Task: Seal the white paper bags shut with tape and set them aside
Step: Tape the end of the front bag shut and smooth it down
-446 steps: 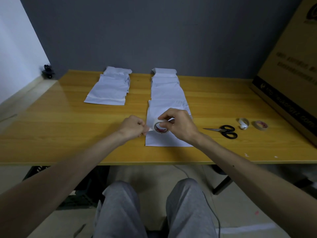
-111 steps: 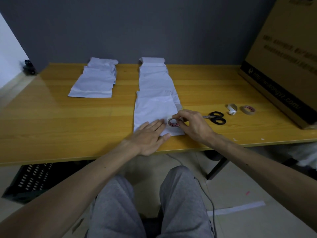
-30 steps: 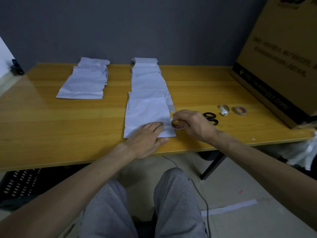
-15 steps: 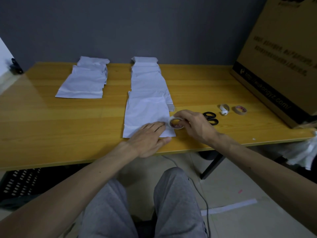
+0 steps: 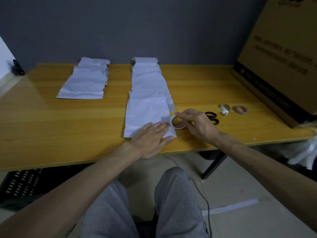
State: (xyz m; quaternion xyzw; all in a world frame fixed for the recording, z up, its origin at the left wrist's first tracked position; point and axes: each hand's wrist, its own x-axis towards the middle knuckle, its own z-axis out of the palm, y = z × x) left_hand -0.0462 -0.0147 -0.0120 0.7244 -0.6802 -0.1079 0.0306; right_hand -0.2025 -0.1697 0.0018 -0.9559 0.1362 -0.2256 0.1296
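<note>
In the head view, the nearest bag (image 5: 145, 110) is held flat on the counter (image 5: 51, 121) by the left hand (image 5: 151, 138), fingers laid straight over its near edge, as a second ago. The tape roll (image 5: 176, 123), pinched by the right hand (image 5: 199, 124), has been drawn from the bag's corner to just past its right edge. The strip is judged laid across. Cutting is probably due, the scissors (image 5: 212, 117) lying just behind the right hand.
</note>
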